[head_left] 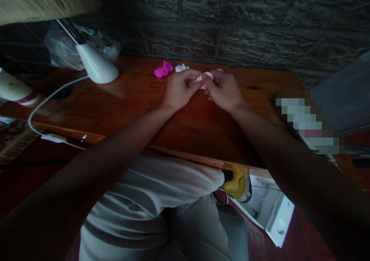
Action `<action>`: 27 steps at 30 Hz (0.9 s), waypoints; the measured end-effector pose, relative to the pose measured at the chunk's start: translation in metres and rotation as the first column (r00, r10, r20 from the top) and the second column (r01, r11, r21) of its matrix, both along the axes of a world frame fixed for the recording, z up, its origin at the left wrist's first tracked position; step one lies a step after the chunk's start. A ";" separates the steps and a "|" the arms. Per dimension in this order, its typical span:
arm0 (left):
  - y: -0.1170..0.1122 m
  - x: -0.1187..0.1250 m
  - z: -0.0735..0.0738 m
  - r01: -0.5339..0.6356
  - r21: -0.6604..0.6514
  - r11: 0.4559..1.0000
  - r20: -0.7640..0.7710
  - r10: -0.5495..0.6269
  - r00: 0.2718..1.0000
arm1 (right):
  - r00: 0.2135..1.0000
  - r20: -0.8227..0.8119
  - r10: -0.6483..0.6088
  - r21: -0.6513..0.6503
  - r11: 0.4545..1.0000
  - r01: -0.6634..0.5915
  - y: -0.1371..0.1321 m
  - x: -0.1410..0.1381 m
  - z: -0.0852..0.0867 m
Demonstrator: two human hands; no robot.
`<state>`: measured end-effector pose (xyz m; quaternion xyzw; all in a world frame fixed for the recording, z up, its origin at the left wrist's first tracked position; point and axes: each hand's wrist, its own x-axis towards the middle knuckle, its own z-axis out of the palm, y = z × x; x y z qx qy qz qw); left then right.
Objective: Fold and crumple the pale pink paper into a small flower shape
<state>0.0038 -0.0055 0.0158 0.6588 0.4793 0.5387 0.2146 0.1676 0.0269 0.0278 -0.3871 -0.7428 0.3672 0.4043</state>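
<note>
Over the far part of the wooden table, my left hand [182,86] and my right hand [225,89] meet around a soft, crumpled light pink piece [206,79]. Both hands are closed on it, thumbs on top and fingertips pinching. Whether it is paper or a doughy material I cannot tell, and the fingers cover much of it. Just left of my hands lies a crumpled bright magenta piece [163,69]. A white crumpled piece [181,67] sits behind my left hand, partly hidden by it.
On the left stand a white lamp base [98,66] with its cord, a clear plastic bag [66,47] and a patterned cup [15,87]. A blurred-out object [309,122] lies at the right. Behind the table [130,106] rises a dark brick wall [202,18]. Below is an open white box [279,218].
</note>
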 end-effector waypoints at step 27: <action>0.006 0.000 0.007 0.196 -0.248 0.949 0.464 -0.061 0.884 | 0.993 -0.105 -0.043 -0.167 0.986 0.025 0.000 -0.008 0.004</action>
